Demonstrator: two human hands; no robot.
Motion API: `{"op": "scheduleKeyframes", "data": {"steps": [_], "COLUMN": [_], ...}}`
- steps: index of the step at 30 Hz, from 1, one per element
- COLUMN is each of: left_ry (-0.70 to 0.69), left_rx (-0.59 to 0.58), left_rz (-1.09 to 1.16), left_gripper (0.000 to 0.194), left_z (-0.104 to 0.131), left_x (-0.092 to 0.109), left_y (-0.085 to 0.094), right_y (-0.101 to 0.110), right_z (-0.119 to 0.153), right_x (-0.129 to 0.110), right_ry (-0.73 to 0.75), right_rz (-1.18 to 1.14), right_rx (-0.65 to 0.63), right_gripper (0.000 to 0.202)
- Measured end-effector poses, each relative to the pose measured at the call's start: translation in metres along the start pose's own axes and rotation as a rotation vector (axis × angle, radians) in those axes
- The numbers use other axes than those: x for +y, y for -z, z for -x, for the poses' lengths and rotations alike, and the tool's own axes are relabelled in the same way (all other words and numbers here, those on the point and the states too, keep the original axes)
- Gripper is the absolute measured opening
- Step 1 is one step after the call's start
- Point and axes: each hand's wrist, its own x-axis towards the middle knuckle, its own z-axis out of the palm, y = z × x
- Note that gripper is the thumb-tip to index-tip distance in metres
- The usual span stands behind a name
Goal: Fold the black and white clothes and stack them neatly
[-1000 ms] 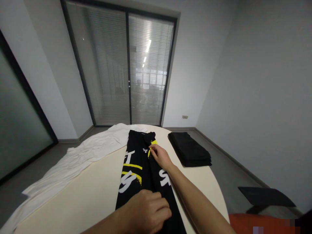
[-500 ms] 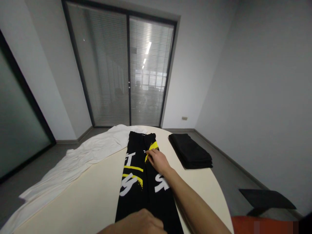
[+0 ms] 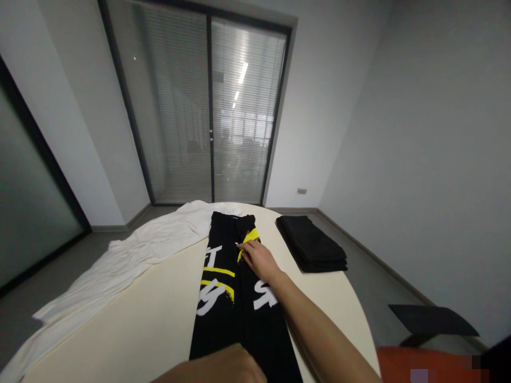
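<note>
Crumpled white cloth (image 3: 128, 260): ten o'clock, round cream worktop (image 3: 131, 330). Left hand (image 3: 237, 367): six o'clock, grip unclear. Printed black cloth trousers (image 3: 245, 308): twelve to six. Right hand (image 3: 259, 259): half-curled atop them, perhaps steadying; pinch unclear. Folded black fabric stack (image 3: 311, 244): two o'clock.

There are two hands, one left hand (image 3: 235, 368) and one right hand (image 3: 259, 260). Clothing comes to one pair of trousers (image 3: 237, 314), one white cloth (image 3: 131, 255) and one black pile (image 3: 309, 242), whose folded pieces cannot be counted. Furniture: one table (image 3: 136, 330), one chair (image 3: 399, 357). Three glass panes (image 3: 175, 117), three bright light strips (image 3: 243, 73) and one wall plate (image 3: 302, 191) also show.
</note>
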Motion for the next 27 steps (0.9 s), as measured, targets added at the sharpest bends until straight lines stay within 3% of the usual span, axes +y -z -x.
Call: {"op": "scheduleKeyframes", "data": {"steps": [2, 3, 7, 10, 14, 18, 23, 27], "left_ry": [0.018, 0.09, 0.454, 0.613, 0.589, 0.579, 0.584, 0.494], "left_rx": [0.065, 0.106, 0.102, 0.032, -0.033, -0.107, -0.008, -0.008], "left_rz": [-0.163, -0.243, -0.376, -0.335, -0.297, -0.283, -0.347, -0.332], "left_gripper": [0.021, 0.015, 0.076, 0.091, 0.093, 0.084, 0.063, 0.072], "left_z": [-0.004, -0.005, -0.001, 0.005, 0.01, 0.011, 0.01, 0.013], "left_x": [0.015, 0.022, 0.036, 0.032, 0.033, 0.045, 0.044, 0.034], "left_y": [0.02, 0.031, 0.056, 0.058, 0.061, 0.071, 0.072, 0.068], "right_y": [-0.001, -0.002, -0.005, -0.004, 0.0, 0.002, 0.002, 0.009], "right_z": [0.0, 0.0, 0.001, 0.002, 0.0, -0.001, 0.004, 0.012], "right_x": [0.0, 0.001, 0.004, 0.005, 0.005, 0.004, 0.004, 0.005], "right_ry": [0.022, 0.029, 0.046, 0.038, -0.006, -0.024, -0.026, -0.003], "right_rz": [-0.004, -0.005, -0.014, -0.044, -0.106, -0.102, -0.121, -0.133], "right_rx": [0.006, 0.006, -0.016, -0.017, -0.017, -0.042, 0.026, 0.018], "right_gripper": [0.037, 0.039, 0.043, 0.041, 0.035, 0.032, 0.034, 0.025]}}
